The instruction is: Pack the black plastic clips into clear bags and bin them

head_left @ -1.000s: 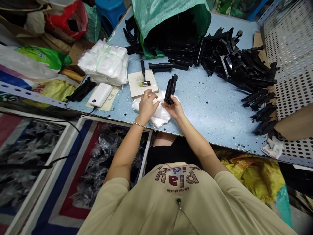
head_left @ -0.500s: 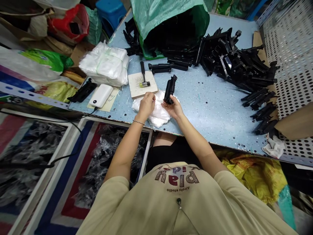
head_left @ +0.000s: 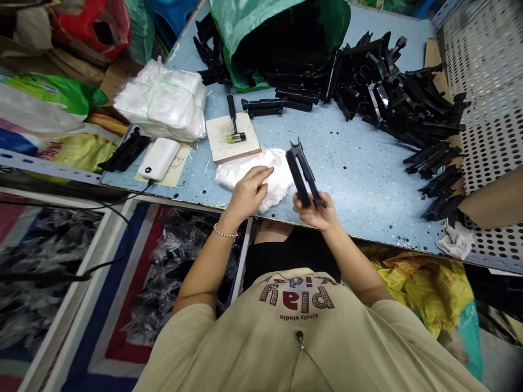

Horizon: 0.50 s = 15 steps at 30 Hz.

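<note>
My right hand [head_left: 317,213] grips the lower end of a black plastic part [head_left: 301,177], long and narrow with two parallel sides and a gap between them. The part is held raised above the table's front edge. My left hand [head_left: 248,191] lies over the near side of a pile of thin white plastic bags [head_left: 278,163], fingers stretched out and the thumb apart. I see nothing held in it. Behind the pile, a small hammer [head_left: 233,120] rests on a pale square board [head_left: 216,142].
A green sack [head_left: 229,49] spills similar black parts, with a large heap [head_left: 392,92] to its right. At left are a tied bag stack [head_left: 163,100] and a white power bank [head_left: 158,159] with a cable. Below the table, a crate [head_left: 134,218] contains wrapped items.
My right hand has moved right and nearer to me with the black part, now turned to show its gap. My left hand's fingers have stretched out over the bags.
</note>
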Each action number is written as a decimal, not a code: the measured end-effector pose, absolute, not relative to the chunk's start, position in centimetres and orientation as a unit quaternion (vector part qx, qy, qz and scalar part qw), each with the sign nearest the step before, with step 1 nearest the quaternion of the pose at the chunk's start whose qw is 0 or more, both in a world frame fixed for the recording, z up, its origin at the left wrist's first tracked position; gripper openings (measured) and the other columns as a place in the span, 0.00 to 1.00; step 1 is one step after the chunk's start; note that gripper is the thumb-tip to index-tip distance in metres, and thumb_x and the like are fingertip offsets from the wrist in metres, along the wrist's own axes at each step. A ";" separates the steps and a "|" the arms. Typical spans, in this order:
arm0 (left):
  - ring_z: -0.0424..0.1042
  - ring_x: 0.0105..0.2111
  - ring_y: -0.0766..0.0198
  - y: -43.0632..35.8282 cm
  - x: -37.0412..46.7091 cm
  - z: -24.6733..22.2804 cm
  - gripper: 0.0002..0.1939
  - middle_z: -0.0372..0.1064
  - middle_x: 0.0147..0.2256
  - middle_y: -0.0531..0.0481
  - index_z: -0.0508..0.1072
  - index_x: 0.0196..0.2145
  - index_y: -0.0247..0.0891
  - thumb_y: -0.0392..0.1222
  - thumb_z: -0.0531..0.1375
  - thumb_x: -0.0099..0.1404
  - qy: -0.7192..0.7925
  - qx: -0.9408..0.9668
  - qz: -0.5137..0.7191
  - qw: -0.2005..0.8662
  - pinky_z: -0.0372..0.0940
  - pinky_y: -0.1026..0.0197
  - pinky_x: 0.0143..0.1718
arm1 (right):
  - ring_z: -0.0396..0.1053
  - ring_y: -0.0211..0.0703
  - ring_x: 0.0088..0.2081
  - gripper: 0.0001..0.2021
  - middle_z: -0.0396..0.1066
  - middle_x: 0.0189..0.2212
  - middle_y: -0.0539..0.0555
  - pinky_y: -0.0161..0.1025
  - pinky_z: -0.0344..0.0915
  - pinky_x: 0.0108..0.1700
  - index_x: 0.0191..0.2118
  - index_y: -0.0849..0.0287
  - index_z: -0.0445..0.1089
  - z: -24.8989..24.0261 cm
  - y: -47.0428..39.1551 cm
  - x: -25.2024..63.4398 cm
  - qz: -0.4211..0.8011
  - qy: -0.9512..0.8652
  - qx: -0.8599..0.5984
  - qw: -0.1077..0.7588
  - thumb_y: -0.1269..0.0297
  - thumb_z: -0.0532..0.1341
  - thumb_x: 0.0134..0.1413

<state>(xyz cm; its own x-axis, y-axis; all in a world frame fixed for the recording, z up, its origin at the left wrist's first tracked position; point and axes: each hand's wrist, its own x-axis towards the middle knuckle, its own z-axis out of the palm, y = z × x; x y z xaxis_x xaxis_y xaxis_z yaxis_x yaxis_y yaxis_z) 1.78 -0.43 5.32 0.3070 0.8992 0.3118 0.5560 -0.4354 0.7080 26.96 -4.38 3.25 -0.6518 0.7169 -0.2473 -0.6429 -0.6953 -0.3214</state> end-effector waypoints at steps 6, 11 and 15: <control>0.70 0.31 0.72 -0.6 2.5 3.5 0.34 0.67 0.64 0.40 0.66 0.69 0.47 0.31 0.59 0.68 0.428 0.772 0.323 0.342 0.74 0.63 0.39 | 0.56 0.33 0.26 0.27 0.73 0.33 0.57 0.24 0.63 0.20 0.53 0.70 0.68 0.6 -10.2 28.7 0.971 0.025 -0.110 0.213 0.50 0.63 0.59; 0.77 0.41 0.64 -1.5 1.7 2.7 0.37 0.60 0.69 0.36 0.57 0.74 0.46 0.32 0.57 0.71 0.456 0.813 0.263 0.248 0.75 0.59 0.46 | 0.58 0.34 0.26 0.26 0.70 0.33 0.55 0.24 0.66 0.22 0.60 0.68 0.63 -0.4 -10.0 28.2 0.924 0.146 -0.217 0.278 0.49 0.49 0.73; 0.79 0.50 0.55 -2.3 2.0 2.5 0.40 0.58 0.71 0.32 0.51 0.76 0.41 0.28 0.54 0.69 0.458 0.841 0.237 0.164 0.77 0.58 0.44 | 0.57 0.33 0.26 0.23 0.73 0.33 0.57 0.24 0.68 0.23 0.56 0.68 0.65 -0.3 -9.7 28.1 0.948 0.108 -0.174 0.243 0.52 0.49 0.73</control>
<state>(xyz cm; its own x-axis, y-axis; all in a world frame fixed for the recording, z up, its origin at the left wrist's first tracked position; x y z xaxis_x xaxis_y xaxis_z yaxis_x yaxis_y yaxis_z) 2.04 -2.27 2.50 0.4690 0.8474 0.2489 0.6919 -0.5276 0.4928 28.15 -9.66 -0.29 -0.8219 0.4227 -0.3818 -0.4980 -0.8586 0.1214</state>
